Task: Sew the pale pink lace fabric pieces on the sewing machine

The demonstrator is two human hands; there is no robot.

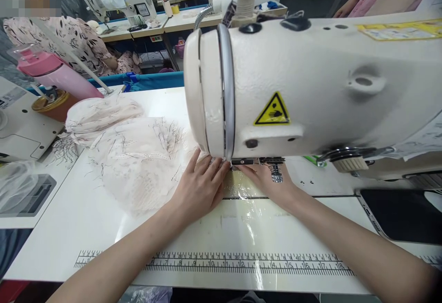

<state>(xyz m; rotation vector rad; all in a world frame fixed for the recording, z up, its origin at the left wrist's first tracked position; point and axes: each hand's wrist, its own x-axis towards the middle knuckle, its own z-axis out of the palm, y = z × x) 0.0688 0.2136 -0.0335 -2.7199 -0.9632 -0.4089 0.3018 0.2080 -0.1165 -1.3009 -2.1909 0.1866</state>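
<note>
A white sewing machine [293, 77] fills the upper right, its head over the table. My left hand [200, 185] lies left of the needle area, palm down, its fingers stretched forward and slightly apart. Its fingertips are close to the right edge of the pale, sheer fabric [138, 169] with loose dark threads, which lies bunched on the table. My right hand [271, 183] reaches in under the machine head from the right. A finger points toward the needle area; the other fingers are hidden behind the machine, and so is anything they touch.
A printed ruler [221, 264] runs along the front of the white table. A phone [404, 215] lies at the right. At the left stand a pink bottle [58, 72] and a brown container [55, 105]. A person in patterned clothing [69, 40] sits beyond, near other sewing machines [127, 6].
</note>
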